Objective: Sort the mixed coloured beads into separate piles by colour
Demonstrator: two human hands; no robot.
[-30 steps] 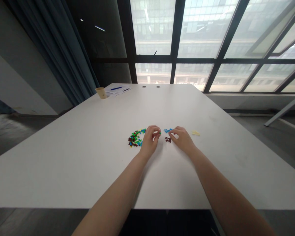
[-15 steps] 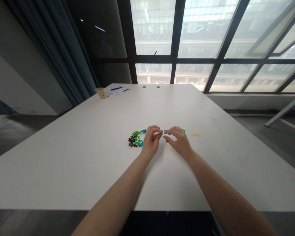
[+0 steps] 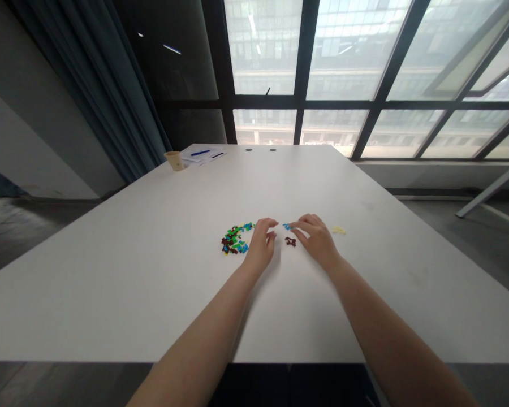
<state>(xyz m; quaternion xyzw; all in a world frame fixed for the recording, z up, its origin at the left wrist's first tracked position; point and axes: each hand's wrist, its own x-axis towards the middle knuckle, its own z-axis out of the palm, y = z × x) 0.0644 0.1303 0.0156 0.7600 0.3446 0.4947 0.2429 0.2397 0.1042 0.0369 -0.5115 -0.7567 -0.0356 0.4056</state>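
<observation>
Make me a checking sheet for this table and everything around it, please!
Surface: white table, flat and plain.
Job's things: mixed pile of tiny coloured bits; blue pieces; dark red pieces; yellow pieces off to the right. Each group lies apart.
Clutter: paper cup, papers and a blue pen at the far left corner.
Grips: left hand curled beside the mixed pile, too small to tell if it holds a bit; right hand has its fingertips at the blue pieces.
Cables: nothing seen.
Surroundings: big windows ahead, dark curtain on the left.
</observation>
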